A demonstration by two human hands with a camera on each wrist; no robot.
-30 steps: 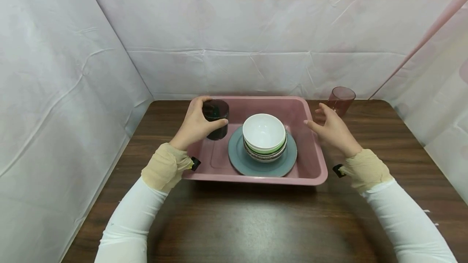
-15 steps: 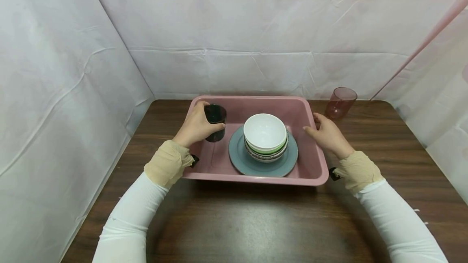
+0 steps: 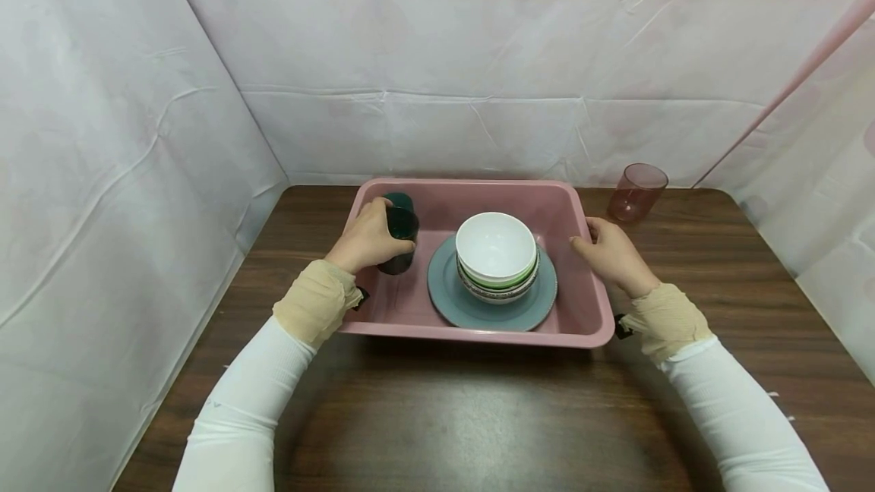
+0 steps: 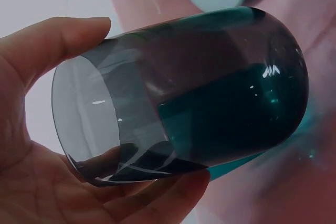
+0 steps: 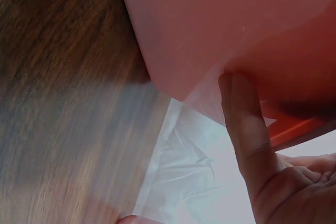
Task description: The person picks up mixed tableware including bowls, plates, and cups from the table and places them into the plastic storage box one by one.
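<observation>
Two hands are at work on the pink plastic tub (image 3: 478,339), a rectangular bin with rounded corners and a rolled rim, sitting on the dark wood-grain table (image 3: 478,416).

Your left hand (image 3: 365,238) wraps the dark teal tumbler (image 3: 399,230) at the tub's left inner side; thumb and fingers curl round its smooth, translucent cylinder wall. The left wrist view shows the tumbler (image 4: 184,93) tipped on its side in your left hand (image 4: 31,182), open mouth toward the palm, rounded base away. Whether the base touches the tub floor cannot be told.

Your right hand (image 3: 614,255) grips the tub's right rim, fingers curled over the edge. From the right wrist, one finger (image 5: 247,129) lies flat against the tub's matte outer wall.

Inside the tub: a matte grey-blue round plate (image 3: 540,302) carrying glossy nested bowls (image 3: 495,245), the top one white.

A translucent pink cup (image 3: 636,192) stands upright beyond the tub's right corner, well apart from your hand. Creased white sheeting (image 3: 437,59) surrounds the table.
</observation>
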